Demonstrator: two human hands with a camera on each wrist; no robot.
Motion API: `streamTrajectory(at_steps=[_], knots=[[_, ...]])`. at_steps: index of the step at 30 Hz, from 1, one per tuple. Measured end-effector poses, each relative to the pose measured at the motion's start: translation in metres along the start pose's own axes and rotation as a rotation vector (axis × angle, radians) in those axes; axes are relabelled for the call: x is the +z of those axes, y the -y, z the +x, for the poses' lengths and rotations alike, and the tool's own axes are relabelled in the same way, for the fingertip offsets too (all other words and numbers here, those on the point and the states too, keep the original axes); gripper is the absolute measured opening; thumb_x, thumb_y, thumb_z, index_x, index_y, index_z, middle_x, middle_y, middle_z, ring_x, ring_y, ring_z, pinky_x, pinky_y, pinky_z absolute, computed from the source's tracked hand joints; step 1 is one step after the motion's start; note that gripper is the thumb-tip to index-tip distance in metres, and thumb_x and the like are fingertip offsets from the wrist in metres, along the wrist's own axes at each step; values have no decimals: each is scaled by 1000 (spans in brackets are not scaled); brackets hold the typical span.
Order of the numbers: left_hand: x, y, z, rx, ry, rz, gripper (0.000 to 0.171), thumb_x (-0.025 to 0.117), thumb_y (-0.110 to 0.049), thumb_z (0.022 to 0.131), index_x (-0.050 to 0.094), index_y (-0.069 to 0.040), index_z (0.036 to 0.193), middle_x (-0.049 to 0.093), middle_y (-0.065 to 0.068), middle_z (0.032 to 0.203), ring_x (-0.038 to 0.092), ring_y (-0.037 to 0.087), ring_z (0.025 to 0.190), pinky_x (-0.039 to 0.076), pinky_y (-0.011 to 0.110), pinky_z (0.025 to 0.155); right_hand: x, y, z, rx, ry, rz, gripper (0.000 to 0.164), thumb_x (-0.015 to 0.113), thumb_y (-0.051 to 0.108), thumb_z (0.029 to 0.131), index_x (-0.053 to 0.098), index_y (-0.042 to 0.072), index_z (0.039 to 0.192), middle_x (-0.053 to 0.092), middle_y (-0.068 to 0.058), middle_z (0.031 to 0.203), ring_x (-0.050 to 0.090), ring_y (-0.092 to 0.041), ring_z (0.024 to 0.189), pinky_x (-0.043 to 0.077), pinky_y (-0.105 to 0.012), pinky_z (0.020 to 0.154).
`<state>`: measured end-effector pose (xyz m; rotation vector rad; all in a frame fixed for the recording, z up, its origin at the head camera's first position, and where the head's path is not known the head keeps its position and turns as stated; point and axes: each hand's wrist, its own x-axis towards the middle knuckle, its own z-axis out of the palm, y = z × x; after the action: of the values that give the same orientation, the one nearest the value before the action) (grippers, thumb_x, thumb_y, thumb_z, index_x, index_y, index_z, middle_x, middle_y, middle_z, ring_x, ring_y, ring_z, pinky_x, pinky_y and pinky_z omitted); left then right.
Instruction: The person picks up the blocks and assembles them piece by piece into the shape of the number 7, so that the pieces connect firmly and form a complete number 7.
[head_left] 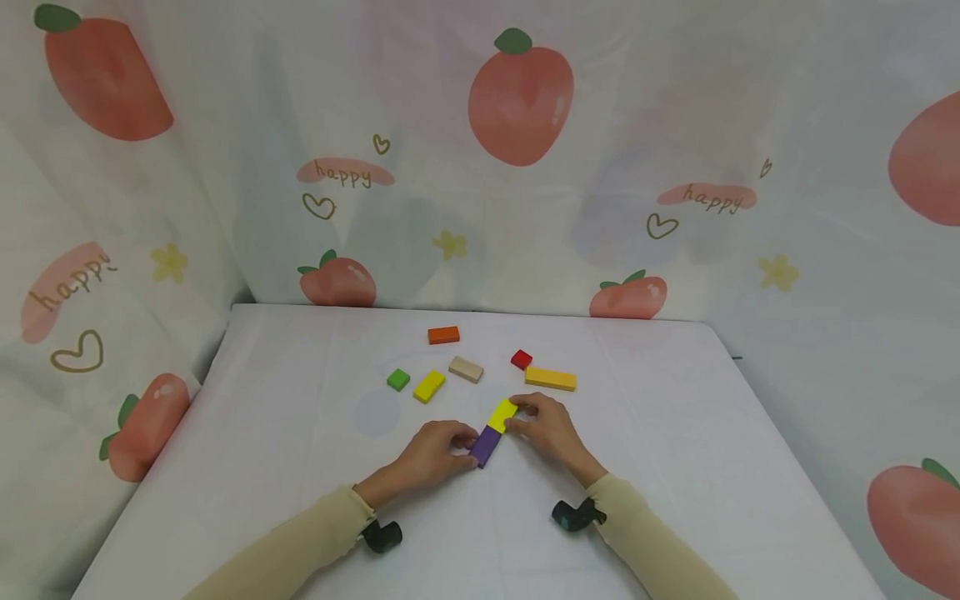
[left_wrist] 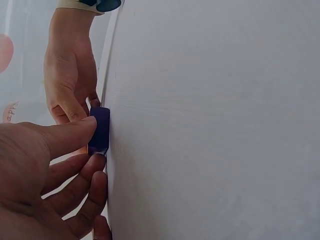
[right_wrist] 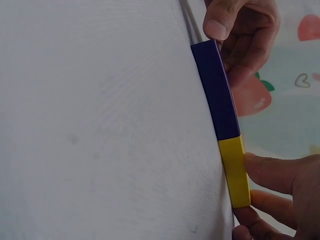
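Observation:
A purple block (head_left: pixel 485 447) and a yellow block (head_left: pixel 502 415) lie end to end on the white table, forming one slanted line. My left hand (head_left: pixel 435 454) pinches the purple block between thumb and fingers. In the left wrist view the left thumb (left_wrist: pixel 75 135) presses on the purple block (left_wrist: pixel 101 127). My right hand (head_left: pixel 551 432) pinches the yellow block near its far end. From the right wrist, the yellow block (right_wrist: pixel 234 172) meets the purple block (right_wrist: pixel 216 92) flush at their short ends, with the right thumb (right_wrist: pixel 270 172) against the yellow side.
Beyond the hands lie a green block (head_left: pixel 398 379), another yellow block (head_left: pixel 429 387), a beige block (head_left: pixel 467 369), an orange block (head_left: pixel 443 335), a red block (head_left: pixel 521 359) and a long amber block (head_left: pixel 551 379). A fruit-printed curtain (head_left: pixel 420 100) stands behind the table (head_left: pixel 300 400).

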<state>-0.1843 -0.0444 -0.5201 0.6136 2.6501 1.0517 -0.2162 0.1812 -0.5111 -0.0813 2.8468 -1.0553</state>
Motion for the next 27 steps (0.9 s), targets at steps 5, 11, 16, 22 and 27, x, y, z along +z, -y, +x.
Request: streamTrajectory(at_steps=[5,11,16,22,27], knots=[[2,-2,1,13,-1,12,40,77,-26,85,68,-12,120,70,-6,105,60,5,92,52,26,86,-1,-1,1,-4,6,-2,40,77,24,85,68,17,123,68,-3,117,59,-21,105,50,-43,96],[4,-5,1,1,-3,29,41,78,-28,84,67,-12,121,70,-6,104,60,5,92,52,26,86,-2,-4,3,-11,9,5,38,76,24,85,69,19,122,68,-2,119,59,-22,107,49,-44,97],[6,-7,2,-13,-10,54,42,79,-30,83,68,-13,120,69,-6,102,59,5,90,52,26,85,-2,-4,3,-17,8,11,38,76,24,85,69,19,122,68,-1,120,59,-22,108,49,-45,98],[5,-9,2,-16,-9,49,41,79,-30,83,68,-13,118,69,-7,101,59,5,90,52,26,85,-2,-4,5,-22,8,10,37,77,24,85,69,20,121,68,-1,121,59,-22,109,48,-46,98],[5,-10,1,-23,-6,40,42,79,-31,83,67,-13,119,68,-7,100,57,6,90,51,26,84,-2,-5,7,-26,13,18,37,77,24,84,70,21,121,69,0,118,59,-22,108,48,-45,97]])
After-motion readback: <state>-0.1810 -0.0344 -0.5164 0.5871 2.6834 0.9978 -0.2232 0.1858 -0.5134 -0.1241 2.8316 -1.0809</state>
